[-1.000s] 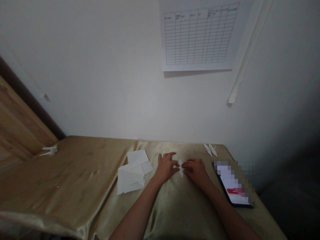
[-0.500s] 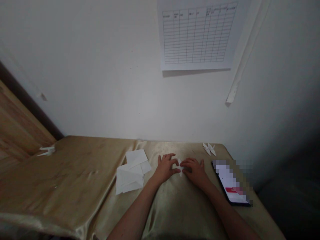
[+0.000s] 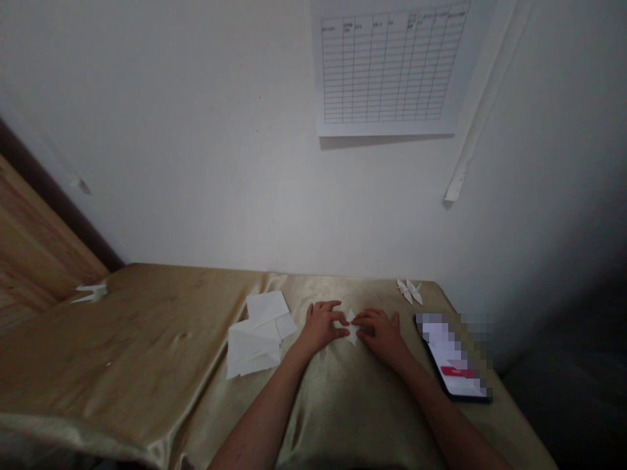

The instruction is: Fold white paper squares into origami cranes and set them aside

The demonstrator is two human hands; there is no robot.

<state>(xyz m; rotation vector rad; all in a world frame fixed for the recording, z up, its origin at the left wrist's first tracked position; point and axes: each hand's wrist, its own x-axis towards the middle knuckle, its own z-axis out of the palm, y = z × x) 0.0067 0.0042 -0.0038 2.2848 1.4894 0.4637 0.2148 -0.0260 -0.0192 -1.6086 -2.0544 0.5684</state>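
Observation:
A small diamond-shaped piece of folded white paper (image 3: pixel 351 333) lies on the cloth between my two hands. My left hand (image 3: pixel 323 328) pinches its left edge with thumb and index finger, the other fingers curved above. From the opposite side my right hand (image 3: pixel 381 334) grips the right edge between thumb and fingers. The fingertips cover both side edges of the paper, while its upper and lower points show. Beyond my right hand, small folded paper cranes (image 3: pixel 409 292) rest near the table's back edge.
Loose white paper squares (image 3: pixel 253 349) overlap left of my left forearm. A phone (image 3: pixel 458 365), its screen lit and partly blurred, lies to the right. Gold cloth (image 3: pixel 147 352) covers the table, with white scraps (image 3: pixel 93 292) at far left. A printed chart (image 3: pixel 385 72) hangs on the wall.
My left fingers have shifted slightly left, and more of the folded paper shows between the hands. My right hand stays almost in place.

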